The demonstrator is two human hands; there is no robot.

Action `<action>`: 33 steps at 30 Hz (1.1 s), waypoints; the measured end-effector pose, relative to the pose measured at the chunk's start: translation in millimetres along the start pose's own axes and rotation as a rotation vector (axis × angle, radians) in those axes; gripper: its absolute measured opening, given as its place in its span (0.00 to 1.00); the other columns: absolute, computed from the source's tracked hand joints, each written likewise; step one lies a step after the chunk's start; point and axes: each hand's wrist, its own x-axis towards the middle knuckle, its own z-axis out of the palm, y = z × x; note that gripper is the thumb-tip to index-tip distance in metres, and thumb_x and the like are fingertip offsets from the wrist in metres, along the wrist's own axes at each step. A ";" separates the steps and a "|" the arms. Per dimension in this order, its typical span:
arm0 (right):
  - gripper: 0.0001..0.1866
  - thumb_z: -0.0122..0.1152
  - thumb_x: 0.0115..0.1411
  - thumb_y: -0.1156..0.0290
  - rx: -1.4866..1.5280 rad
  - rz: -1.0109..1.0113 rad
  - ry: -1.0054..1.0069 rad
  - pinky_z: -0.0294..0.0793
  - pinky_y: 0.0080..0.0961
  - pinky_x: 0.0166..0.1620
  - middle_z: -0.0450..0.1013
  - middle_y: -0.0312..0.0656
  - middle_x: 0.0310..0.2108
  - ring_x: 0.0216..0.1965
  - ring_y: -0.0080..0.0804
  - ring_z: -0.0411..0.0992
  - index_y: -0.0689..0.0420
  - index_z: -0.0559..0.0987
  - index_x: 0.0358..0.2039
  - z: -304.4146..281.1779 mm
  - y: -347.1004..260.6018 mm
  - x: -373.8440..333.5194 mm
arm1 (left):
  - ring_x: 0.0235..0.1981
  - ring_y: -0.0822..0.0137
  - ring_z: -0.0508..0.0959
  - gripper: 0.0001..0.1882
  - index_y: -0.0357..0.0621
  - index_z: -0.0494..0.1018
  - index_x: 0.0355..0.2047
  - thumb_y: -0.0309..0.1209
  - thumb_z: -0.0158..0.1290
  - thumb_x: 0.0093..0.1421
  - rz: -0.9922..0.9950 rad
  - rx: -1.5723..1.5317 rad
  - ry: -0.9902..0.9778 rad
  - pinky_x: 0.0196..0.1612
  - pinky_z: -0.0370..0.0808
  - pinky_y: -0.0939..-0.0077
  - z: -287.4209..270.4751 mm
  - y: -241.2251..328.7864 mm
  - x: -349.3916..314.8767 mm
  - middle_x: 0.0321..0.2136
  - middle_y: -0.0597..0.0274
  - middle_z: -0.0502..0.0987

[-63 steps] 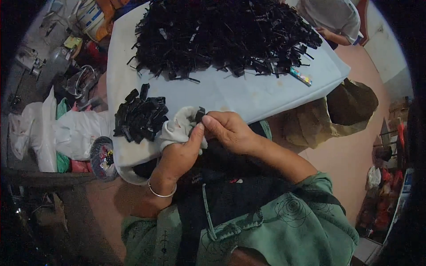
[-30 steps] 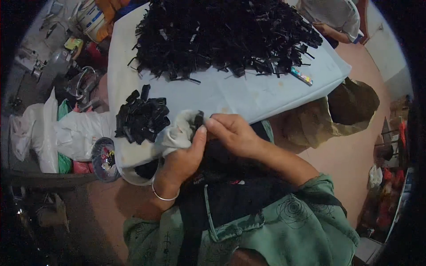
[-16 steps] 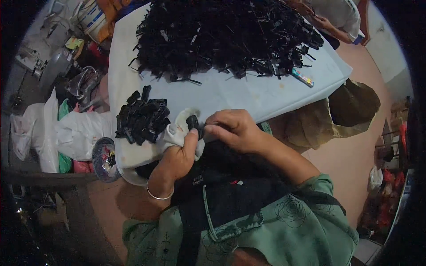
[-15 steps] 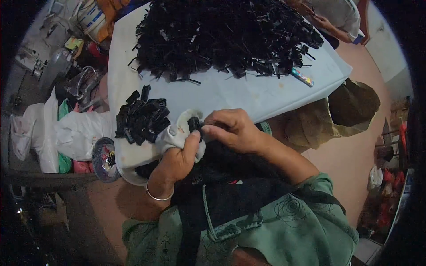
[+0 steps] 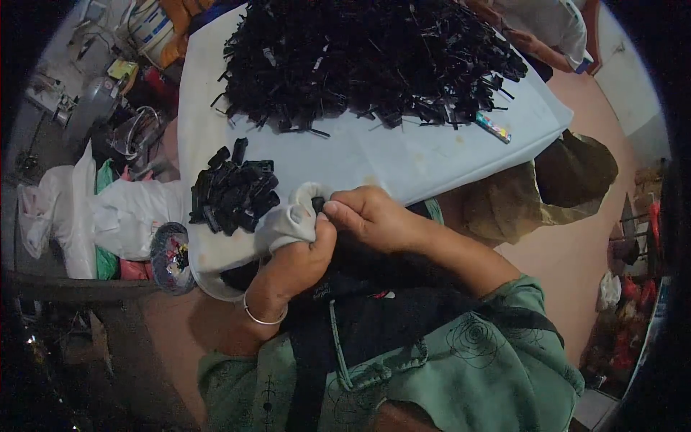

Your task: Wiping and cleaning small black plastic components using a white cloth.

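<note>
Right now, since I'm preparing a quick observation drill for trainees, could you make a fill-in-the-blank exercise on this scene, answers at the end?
The wrinkled off-white cloth is held in the person's ____ hand, with a thin silvery bangle at that wrist.
In size, the near heap of black plastic-looking pieces is ____ than the far heap.
The slim, shiny multicoloured packet lies closer to the ____ heap.
The person's loose cloth sleeves are ____ in colour.

Missing words: left; smaller; far; green.
</note>
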 end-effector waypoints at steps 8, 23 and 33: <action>0.13 0.45 0.59 0.66 0.048 0.001 0.102 0.65 0.35 0.26 0.67 0.53 0.19 0.20 0.49 0.65 0.62 0.70 0.23 15.3 1.8 17.1 | 0.36 0.48 0.70 0.16 0.34 0.63 0.43 0.28 0.41 0.54 -0.047 0.234 -0.064 0.40 0.67 0.66 -11.6 2.4 7.1 0.36 0.45 0.69; 0.07 0.53 0.52 0.71 -0.585 -0.100 0.362 0.68 0.28 0.28 0.69 0.49 0.23 0.24 0.42 0.68 0.62 0.71 0.28 -32.7 34.3 16.6 | 0.28 0.57 0.75 0.10 0.40 0.68 0.38 0.28 0.42 0.57 -0.040 0.169 0.203 0.32 0.71 0.67 -31.7 -3.4 29.2 0.29 0.51 0.73; 0.09 0.57 0.51 0.68 -0.303 -0.192 0.316 0.67 0.31 0.26 0.69 0.48 0.21 0.23 0.44 0.69 0.61 0.72 0.25 -12.9 -5.5 -15.9 | 0.28 0.69 0.74 0.10 0.39 0.69 0.37 0.32 0.45 0.59 -0.429 -1.069 0.109 0.31 0.72 0.74 15.1 -5.5 24.8 0.31 0.62 0.73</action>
